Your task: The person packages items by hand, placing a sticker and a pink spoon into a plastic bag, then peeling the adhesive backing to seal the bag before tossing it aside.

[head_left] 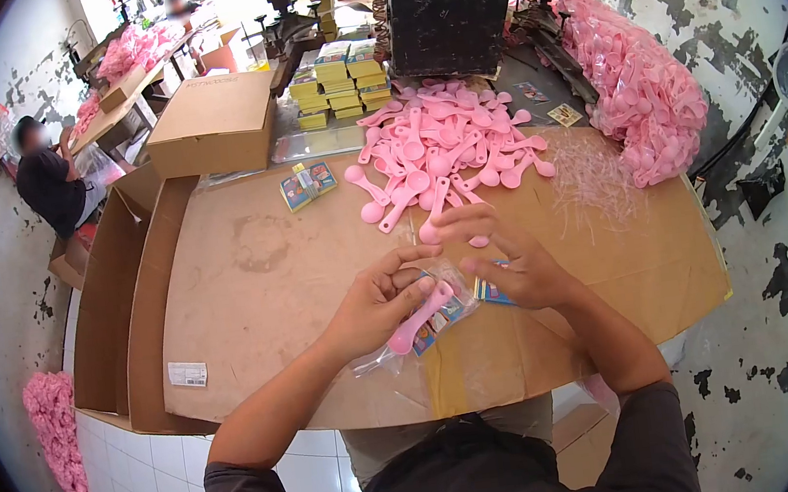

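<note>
Cardboard spans mid-frame; our left hand pinches a pink spoon, right hand open; a slack pinch could drop it.

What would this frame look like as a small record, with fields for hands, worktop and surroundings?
Left hand: closed at one end of a pink spoon
Beneath spoon: clear bag, printed cards
Right hand: fingers apart, near spoon heap
Worktop: cardboard sheet
Beyond hands: spoon heap
Left of heap: card bundle
Behind: carton, stacked packs
Background, left: person in dark top
</note>
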The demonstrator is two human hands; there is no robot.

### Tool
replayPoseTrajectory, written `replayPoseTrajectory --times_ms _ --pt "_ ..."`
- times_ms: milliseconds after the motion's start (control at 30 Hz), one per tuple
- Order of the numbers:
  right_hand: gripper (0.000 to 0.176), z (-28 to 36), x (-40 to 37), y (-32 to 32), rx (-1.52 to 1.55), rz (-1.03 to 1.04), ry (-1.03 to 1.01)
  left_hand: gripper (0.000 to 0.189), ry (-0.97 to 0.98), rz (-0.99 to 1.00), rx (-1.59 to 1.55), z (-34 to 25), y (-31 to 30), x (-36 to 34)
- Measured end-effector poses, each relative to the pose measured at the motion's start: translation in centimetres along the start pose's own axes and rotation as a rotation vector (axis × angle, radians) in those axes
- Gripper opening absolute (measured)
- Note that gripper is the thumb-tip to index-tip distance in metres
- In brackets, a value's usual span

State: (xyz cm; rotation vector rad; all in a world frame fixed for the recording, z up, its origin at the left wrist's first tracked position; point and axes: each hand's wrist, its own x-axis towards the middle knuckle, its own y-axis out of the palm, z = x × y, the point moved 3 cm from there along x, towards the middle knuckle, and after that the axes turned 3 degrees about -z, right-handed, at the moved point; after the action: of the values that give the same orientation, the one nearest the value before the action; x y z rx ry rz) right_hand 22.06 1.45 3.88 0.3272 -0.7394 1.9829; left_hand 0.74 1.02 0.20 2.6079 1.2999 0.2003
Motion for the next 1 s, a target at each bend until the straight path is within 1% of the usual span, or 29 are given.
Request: replayPoseTrajectory --times_ms 33,100,133,233,300,333,400,433,500,533,633,700,733,800,833,933,1000 --pt "0.044 0.4 0.1 0.0 -0.157 0.070 -0.093 0.043 0.018 0.024 -0.005 0.1 0.1 0.0" --pt "0.041 0.9 0.3 0.4 -0.118 0.157 -0.080 0.044 0.054 0.070 -0.011 0.2 0.3 -0.2" --pt "0.040 1.4 0.5 0.7 -0.097 0.201 -0.073 0.044 0.036 0.098 0.003 0.1 0.4 -0.3" --pt "0.024 5.1 2.1 1.0 -0.123 0.057 -0.071 0.047 -0.006 0.180 0.062 -0.1 0.3 -0.4" --pt "0.019 4.6 2.2 0.9 -0.220 0.198 -0.146 0.048 -0.018 0.229 0.125 0.5 0.0 -0.2" --pt "0.017 4.5 2.2 0.9 -0.268 0.267 -0.184 0.048 -0.029 0.215 0.080 0.4 0.1 -0.4" --pt "0.014 5.5 2.5 0.4 -0.122 0.239 -0.129 0.049 -0.050 0.185 -0.007 -0.1 0.4 -0.7" --pt "0.013 6.2 2.7 0.1 -0.049 0.225 -0.103 0.049 0.020 0.124 0.012 -0.2 0.2 -0.5" --pt "0.011 8.2 3.6 -0.4 -0.323 0.184 -0.174 0.050 0.164 -0.003 0.045 -0.2 0.0 -0.1" --pt "0.010 9.1 3.8 -0.6 -0.457 0.163 -0.207 0.052 0.203 0.007 0.097 -0.5 -0.1 -0.3" --pt "0.009 10.6 3.8 -0.8 -0.450 0.048 -0.044 0.057 0.306 0.062 0.293 -2.1 -0.2 -0.7" --pt "0.009 10.5 3.6 -0.8 -0.481 0.063 0.019 0.062 0.363 0.108 0.451 -2.5 0.7 -1.6" --pt "0.010 10.4 3.6 -0.8 -0.495 0.071 0.049 0.062 0.384 0.102 0.469 -2.9 1.2 -1.8" --pt "0.009 9.7 3.4 -0.7 -0.566 -0.018 0.029 0.063 0.425 0.084 0.504 -3.5 2.5 -1.9" --pt "0.009 9.5 3.4 -0.6 -0.600 -0.061 0.017 0.058 0.485 0.066 0.464 -3.7 3.0 -1.7" --pt "0.009 9.2 3.2 -0.4 -0.549 -0.051 0.050 0.050 0.376 -0.007 0.368 -2.6 2.8 -1.2" --pt "0.012 9.0 3.1 -0.1 -0.504 -0.059 0.079 0.044 0.302 -0.015 0.340 -2.1 2.5 -1.0"
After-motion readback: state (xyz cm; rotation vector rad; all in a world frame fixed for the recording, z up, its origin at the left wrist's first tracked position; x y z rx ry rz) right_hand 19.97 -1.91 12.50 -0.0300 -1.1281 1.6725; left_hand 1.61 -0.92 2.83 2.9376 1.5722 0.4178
